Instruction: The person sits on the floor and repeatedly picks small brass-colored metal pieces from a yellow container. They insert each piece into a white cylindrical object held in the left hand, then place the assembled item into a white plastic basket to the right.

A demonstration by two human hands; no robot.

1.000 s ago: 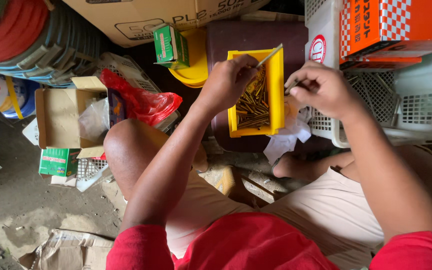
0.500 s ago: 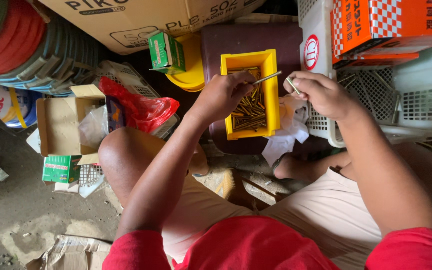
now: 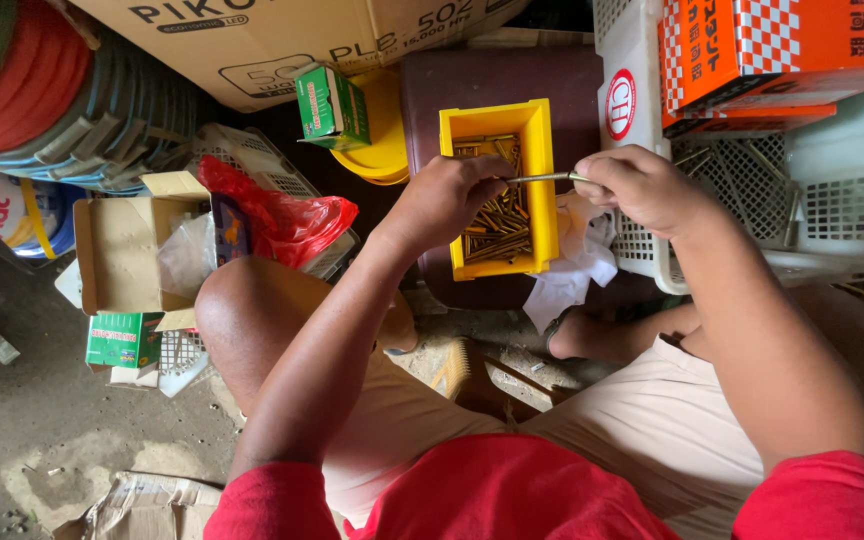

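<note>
A yellow plastic bin full of long brass-coloured bolts rests on a dark maroon surface. My left hand hovers over the bin, fingers pinching one end of a long metal bolt. My right hand grips the other end of the same bolt, just right of the bin's rim. The bolt lies nearly level between both hands. Crumpled white paper sits under the bin's right side.
A white perforated basket and orange checked boxes stand at right. A green carton, yellow lid, red plastic bag, open cardboard box and stacked hoses lie at left. My bare knees frame the spot.
Both hands have drawn together over the bin; the bolt, earlier tilted up from my left hand, now lies level with my right hand gripping its other end.
</note>
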